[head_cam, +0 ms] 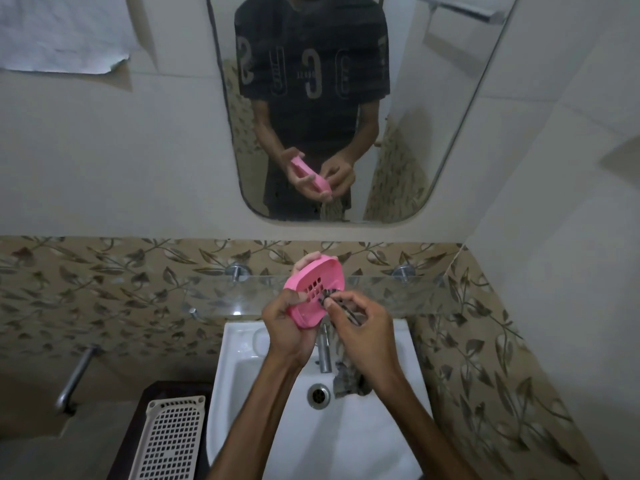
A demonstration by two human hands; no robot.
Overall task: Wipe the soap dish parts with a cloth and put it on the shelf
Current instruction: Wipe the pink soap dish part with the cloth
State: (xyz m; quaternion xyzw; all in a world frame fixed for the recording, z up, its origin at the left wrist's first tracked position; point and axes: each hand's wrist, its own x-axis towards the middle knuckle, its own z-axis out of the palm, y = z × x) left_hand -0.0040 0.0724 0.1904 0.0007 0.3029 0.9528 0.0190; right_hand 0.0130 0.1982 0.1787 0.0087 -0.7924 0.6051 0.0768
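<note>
A pink soap dish (311, 289) with a slotted tray face is tilted up above the white sink (256, 368). My left hand (287, 323) grips it from below and behind. My right hand (363, 323) pinches a dark patterned cloth (348, 377) and presses its tip against the slots; the rest of the cloth hangs down toward the basin. A glass shelf (398, 292) runs along the wall right behind the dish.
A chrome tap (324, 355) and the drain (318, 394) lie under my hands. A beige perforated basket (169, 441) rests on a dark stand at the left. A metal pipe (74, 379) juts from the left wall. The mirror (433, 133) hangs above.
</note>
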